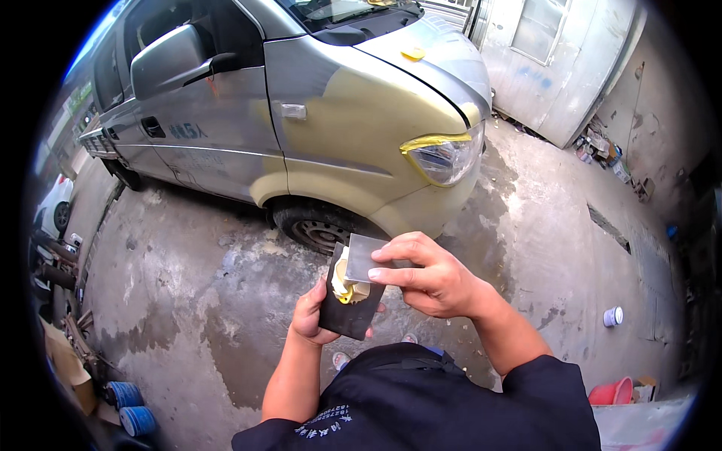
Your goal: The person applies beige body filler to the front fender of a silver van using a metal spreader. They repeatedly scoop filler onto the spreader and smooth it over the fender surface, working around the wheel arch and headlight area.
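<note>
My left hand [309, 316] is wrapped round the edge of a dark flat board [347, 319], held in front of my body. On the board lies a dab of cream body filler [340, 276] with a streak of bright yellow [346, 298] in it. Between the thumb and fingers of my right hand [432, 278] is a grey flat scraper [365, 257], its blade resting over the filler. Beyond my hands stands a silver van [226, 120], its front fender [368, 120] coated in dull yellowish filler. Yellow masking tape [436, 140] edges the headlight [447, 161].
A front wheel [323, 229] stands just past the board. Blue buckets [137, 421] sit at the lower left. At the right are a small white can [613, 316] and a red basin [611, 392]. A pale metal door [553, 68] stands at the back right.
</note>
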